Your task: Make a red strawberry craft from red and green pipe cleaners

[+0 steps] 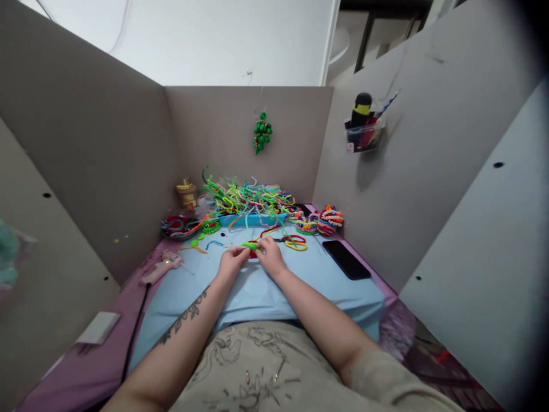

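Observation:
Over the light blue cloth (189, 297), my left hand (234, 260) and my right hand (271, 257) meet at a small bright green fuzzy piece (249, 245), which looks like coiled pipe cleaner. Both hands pinch it, one from each side. A red part (253, 253) shows between the fingers; whether it is joined to the green one I cannot tell. Just beyond my right hand lie scissors (295, 242) with red and yellow handles. Loose pipe cleaners, one orange (193, 249) and one blue (214, 244), rest left of my hands.
Behind my hands, a blue tray (253, 220) overflows with pipe cleaners. A pink glue gun (163, 268) with a black cord lies left, a phone (345, 259) right. Colourful fuzzy pieces (329, 220) stand at the back right. Grey partitions (240, 106) enclose the table.

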`<state>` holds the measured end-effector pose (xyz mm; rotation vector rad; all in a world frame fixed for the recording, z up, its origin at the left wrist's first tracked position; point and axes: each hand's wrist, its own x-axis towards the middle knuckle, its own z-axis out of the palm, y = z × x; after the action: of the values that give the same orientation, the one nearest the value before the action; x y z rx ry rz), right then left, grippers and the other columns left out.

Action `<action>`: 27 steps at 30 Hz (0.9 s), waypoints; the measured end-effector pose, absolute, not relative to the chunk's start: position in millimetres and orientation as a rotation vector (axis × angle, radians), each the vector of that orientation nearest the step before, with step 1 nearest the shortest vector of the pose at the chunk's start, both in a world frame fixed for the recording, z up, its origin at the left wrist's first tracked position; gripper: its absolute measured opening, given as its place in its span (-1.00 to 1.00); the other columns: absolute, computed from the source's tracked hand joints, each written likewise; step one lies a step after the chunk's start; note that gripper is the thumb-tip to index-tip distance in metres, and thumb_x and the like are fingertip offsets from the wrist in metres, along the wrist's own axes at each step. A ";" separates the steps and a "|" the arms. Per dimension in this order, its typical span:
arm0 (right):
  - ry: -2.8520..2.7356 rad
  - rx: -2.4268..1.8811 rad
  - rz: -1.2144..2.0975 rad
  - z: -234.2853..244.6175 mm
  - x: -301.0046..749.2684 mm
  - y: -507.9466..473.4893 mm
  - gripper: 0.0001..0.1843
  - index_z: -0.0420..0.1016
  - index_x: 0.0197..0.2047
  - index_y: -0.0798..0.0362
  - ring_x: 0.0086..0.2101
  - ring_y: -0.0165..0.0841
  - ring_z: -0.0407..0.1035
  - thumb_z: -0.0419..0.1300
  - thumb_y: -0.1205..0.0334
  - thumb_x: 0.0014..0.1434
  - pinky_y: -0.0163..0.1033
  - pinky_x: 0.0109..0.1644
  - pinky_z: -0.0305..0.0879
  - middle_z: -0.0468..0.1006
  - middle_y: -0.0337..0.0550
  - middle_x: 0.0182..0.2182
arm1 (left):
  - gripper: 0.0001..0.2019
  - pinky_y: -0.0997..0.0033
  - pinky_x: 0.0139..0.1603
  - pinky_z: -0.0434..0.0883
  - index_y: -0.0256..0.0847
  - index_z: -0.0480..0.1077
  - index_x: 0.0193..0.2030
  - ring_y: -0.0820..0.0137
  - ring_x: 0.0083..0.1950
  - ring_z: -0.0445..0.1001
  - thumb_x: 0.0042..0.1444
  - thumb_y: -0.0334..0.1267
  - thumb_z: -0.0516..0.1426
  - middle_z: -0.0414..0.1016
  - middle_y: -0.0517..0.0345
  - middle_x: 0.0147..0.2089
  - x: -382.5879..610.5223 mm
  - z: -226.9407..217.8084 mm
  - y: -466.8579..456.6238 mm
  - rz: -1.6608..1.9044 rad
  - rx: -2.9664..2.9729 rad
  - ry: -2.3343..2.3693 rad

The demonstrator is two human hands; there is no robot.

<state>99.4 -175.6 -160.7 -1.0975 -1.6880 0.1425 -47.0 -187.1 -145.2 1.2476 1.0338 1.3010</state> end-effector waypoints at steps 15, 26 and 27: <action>-1.775 -1.023 0.231 -158.1 94.7 -179.7 -0.85 0.40 -0.31 0.04 -0.25 -0.32 0.27 0.13 0.43 0.01 -0.23 -0.12 0.26 0.33 -0.18 -0.31 | -0.74 0.53 -0.50 0.22 -0.33 0.49 -0.43 0.49 -0.55 0.32 -0.14 -0.12 0.22 0.44 0.19 -0.58 -45.9 -141.0 -189.5 1.400 1.333 1.161; -1.826 -1.054 0.205 -162.3 94.6 -174.4 -0.83 0.44 -0.32 0.05 -0.26 -0.33 0.29 0.04 0.38 0.17 -0.23 -0.11 0.25 0.37 -0.16 -0.35 | -0.73 0.45 -0.35 0.33 -0.33 0.50 -0.37 0.41 -0.45 0.42 -0.15 -0.15 0.23 0.51 0.13 -0.51 -48.7 -144.9 -185.8 1.423 1.380 1.191; -1.814 -1.059 0.197 -162.7 94.8 -173.8 -0.84 0.44 -0.31 0.05 -0.26 -0.33 0.29 0.04 0.38 0.17 -0.23 -0.12 0.25 0.37 -0.16 -0.35 | -0.73 0.46 -0.36 0.33 -0.33 0.51 -0.36 0.42 -0.46 0.42 -0.15 -0.15 0.23 0.50 0.14 -0.52 -48.9 -145.4 -185.6 1.413 1.374 1.179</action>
<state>94.8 -173.8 -162.7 -1.0592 -1.8136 0.1971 -48.9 -185.6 -145.4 1.3736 1.1794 1.4130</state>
